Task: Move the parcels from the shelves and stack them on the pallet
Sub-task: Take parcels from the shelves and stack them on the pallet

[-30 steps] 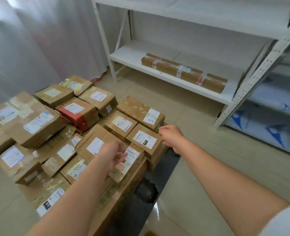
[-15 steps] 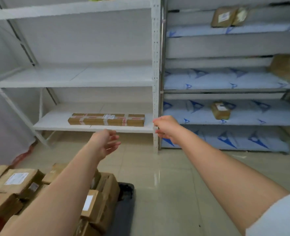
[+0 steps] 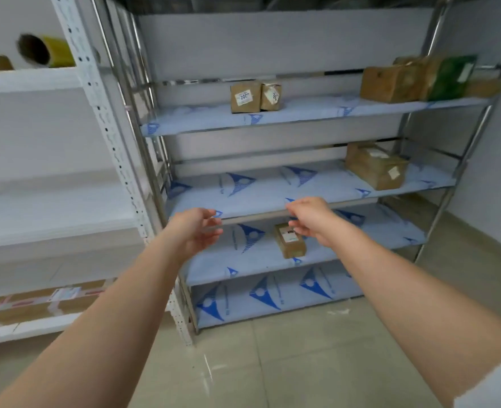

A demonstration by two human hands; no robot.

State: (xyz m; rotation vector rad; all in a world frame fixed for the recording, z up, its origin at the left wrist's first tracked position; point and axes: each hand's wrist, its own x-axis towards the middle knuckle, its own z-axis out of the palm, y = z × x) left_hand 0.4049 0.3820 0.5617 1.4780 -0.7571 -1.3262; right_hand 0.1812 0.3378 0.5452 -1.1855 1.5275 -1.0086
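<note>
Both arms extended toward the steel rack (image 3: pixel 437 219). Left hand (image 3: pixel 197 231) empty, fingers loosely curled and parted, palm turned inward. Right hand (image 3: pixel 311 219) likewise empty, fingers relaxed and slightly bent, palm facing the left one. The two hands are set apart with a gap between them, as if shaped to take a box from both sides; that reading is a judgement.

Small labelled parcel (image 3: pixel 289 240) lies flat on the rack's third shelf down, seen between the hands and just below the right fingers. Neither hand touches it. Likely the next pick, since it is the nearest box to the reach.

Other parcels remain on the rack: one larger taped parcel (image 3: pixel 375 169) at the right end of the second shelf, turned at an angle; a pair of small cartons (image 3: pixel 255 96) upright and touching at the middle of the top shelf; a cluster of boxes (image 3: pixel 414 79) at its right end, one green. Shelves are covered in blue printed film.

Left of the rack stands a white shelving unit (image 3: pixel 96 92). A long flat parcel (image 3: pixel 34 307) with red-and-white tape lies on its lowest board; tape rolls (image 3: pixel 46 51) lie on its upper board.

Pallet not in view. Several parcels left to move, so the task looks well short of done.
</note>
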